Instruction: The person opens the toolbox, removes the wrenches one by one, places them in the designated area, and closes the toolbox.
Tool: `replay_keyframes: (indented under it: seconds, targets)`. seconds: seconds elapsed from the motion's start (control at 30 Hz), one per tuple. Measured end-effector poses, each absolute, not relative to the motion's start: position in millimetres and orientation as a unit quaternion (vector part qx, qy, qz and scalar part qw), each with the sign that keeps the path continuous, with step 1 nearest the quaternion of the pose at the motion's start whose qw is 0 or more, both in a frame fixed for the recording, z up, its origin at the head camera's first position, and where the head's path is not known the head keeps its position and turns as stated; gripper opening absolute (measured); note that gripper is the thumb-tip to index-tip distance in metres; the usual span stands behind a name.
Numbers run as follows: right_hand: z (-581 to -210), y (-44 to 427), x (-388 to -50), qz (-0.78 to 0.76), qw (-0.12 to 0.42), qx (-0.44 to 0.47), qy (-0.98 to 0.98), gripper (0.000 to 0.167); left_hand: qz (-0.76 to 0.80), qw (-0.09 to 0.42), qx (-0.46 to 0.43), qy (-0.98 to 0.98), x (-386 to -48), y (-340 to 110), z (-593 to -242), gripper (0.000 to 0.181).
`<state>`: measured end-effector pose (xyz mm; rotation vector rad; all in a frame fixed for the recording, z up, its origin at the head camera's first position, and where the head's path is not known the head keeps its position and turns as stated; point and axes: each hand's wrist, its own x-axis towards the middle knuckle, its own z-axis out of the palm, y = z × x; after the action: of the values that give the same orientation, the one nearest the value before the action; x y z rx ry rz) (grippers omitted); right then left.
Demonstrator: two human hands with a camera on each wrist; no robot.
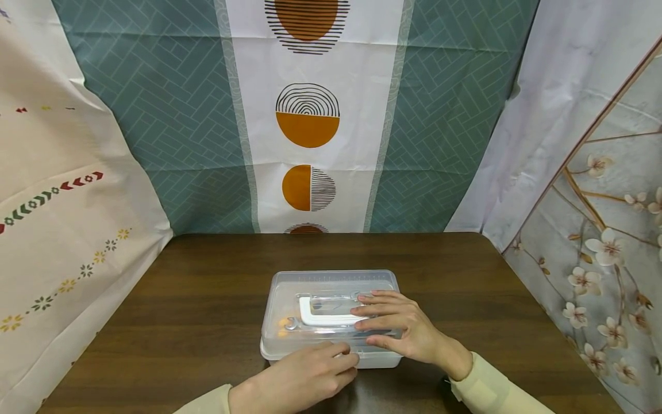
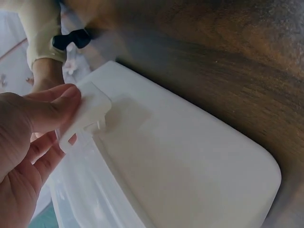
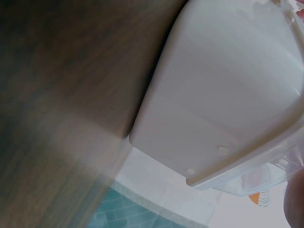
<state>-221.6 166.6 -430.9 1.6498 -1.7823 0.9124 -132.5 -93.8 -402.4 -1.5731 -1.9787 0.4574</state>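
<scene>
A clear lidded plastic box point(image 1: 331, 280) with a white handle point(image 1: 331, 321) on its lid sits on the table. At its front edge, my left hand point(image 1: 310, 374) has its fingers curled. The left wrist view shows the thumb and fingers of the left hand point(image 2: 28, 128) pinching a translucent white latch point(image 2: 92, 107), tilted out from the white box wall point(image 2: 180, 152). My right hand point(image 1: 400, 325) lies over the right part of the lid with fingers extended, near the handle's right end. In the right wrist view, the box side point(image 3: 213, 95) fills much of the frame.
Through the lid show a silver wrench-like end point(image 1: 291, 324) and something orange point(image 1: 282, 329). The brown wooden table point(image 1: 207, 299) surrounds the box. Patterned cloths point(image 1: 450, 115) hang behind and at both sides. A small dark object point(image 2: 71, 40) shows by the right sleeve.
</scene>
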Motion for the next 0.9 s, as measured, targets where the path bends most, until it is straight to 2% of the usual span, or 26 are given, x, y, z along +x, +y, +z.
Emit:
replay_keyframes:
  seconds: [0.23, 0.47, 0.67, 0.9]
  targets:
    - [-430.7, 168.1, -221.7, 0.337, 0.268, 0.611, -0.664, 0.03, 0.153, 0.259, -0.586, -0.752, -132.4, -94.5, -399.3, 0.019]
    - [-430.7, 167.6, -221.8, 0.338, 0.267, 0.61, -0.665, 0.03, 0.071, 0.171, -0.593, -0.783, -134.5, -94.9, -396.7, 0.034]
    - [-430.7, 168.0, -221.4, 0.339, 0.267, 0.61, -0.664, 0.03, -0.022, 0.105, -0.601, -0.792, -135.5, -95.3, -397.0, 0.033]
    - [-430.7, 167.5, -221.2, 0.339, 0.268, 0.611, -0.663, 0.03, -0.037, 0.091, -0.605, -0.79, -134.2, -93.9, -399.9, 0.032]
